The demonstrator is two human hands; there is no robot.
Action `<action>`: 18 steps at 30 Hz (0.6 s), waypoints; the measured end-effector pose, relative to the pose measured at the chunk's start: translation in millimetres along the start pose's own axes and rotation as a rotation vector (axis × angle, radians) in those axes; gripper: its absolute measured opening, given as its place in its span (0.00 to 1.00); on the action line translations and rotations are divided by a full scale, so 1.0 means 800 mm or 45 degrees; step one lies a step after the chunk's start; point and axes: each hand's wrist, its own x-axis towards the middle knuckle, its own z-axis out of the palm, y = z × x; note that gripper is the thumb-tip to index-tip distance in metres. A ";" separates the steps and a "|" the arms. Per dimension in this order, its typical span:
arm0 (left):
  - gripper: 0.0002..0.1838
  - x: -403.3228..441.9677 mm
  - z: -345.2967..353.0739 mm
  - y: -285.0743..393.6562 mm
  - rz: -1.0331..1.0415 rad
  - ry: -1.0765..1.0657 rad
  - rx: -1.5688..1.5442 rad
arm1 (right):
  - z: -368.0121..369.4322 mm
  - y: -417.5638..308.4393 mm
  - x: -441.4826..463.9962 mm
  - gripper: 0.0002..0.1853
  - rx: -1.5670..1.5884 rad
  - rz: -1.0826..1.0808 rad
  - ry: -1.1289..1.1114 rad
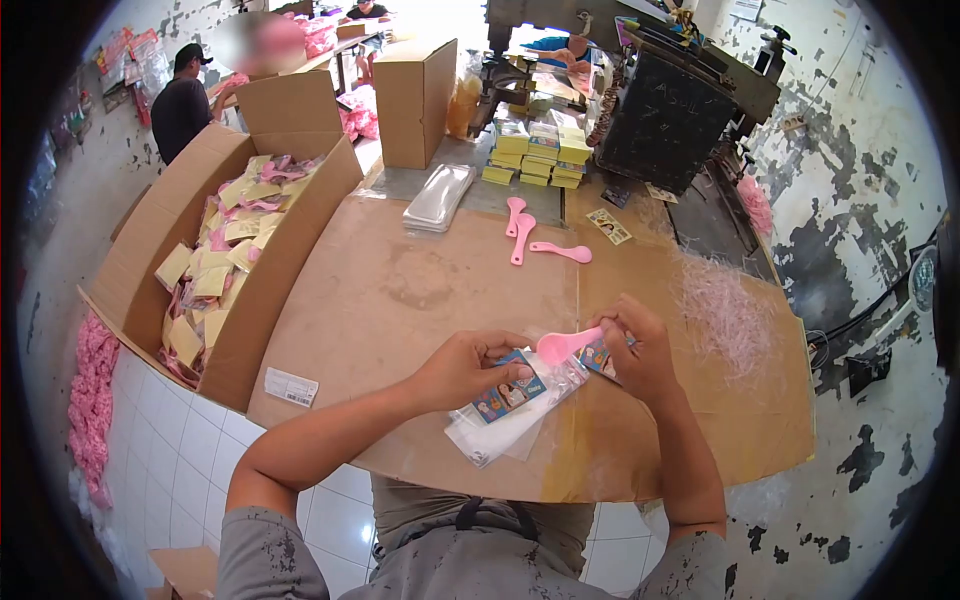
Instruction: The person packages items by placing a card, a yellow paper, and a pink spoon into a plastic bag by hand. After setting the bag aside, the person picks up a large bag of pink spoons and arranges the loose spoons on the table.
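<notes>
Near the front edge of the table, my left hand (pixel 462 370) is closed, thumb on top, on a blue printed card (pixel 508 400) and a clear plastic bag (pixel 482 442). My right hand (pixel 645 362) pinches the handle of a pink measuring spoon (pixel 556 349), its bowl pointing left over the bag's opening. A second printed card (pixel 598 358) shows under the right fingers; whether they grip it too is hidden. Farther up the table lie several loose pink spoons (pixel 523 238).
To the left stands a large open carton (pixel 235 330) full of packed bags. At the back are a stack of clear bags (pixel 440 197), piles of yellow-edged cards (pixel 540 145) and a black machine (pixel 665 110). Plastic shreds (pixel 728 315) lie right. A person in black (pixel 180 105) stands beyond.
</notes>
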 end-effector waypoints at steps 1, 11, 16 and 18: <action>0.19 -0.001 0.001 0.001 0.026 0.004 -0.014 | -0.002 0.002 0.001 0.06 0.011 -0.008 -0.028; 0.19 0.001 -0.002 -0.012 0.035 -0.018 0.042 | 0.005 -0.006 -0.001 0.06 0.082 -0.092 -0.125; 0.16 0.000 0.000 -0.009 -0.059 -0.039 0.108 | 0.016 -0.016 -0.009 0.19 0.109 -0.086 -0.267; 0.15 0.002 0.001 -0.019 0.058 -0.075 0.008 | 0.037 -0.029 -0.011 0.30 0.331 -0.244 -0.200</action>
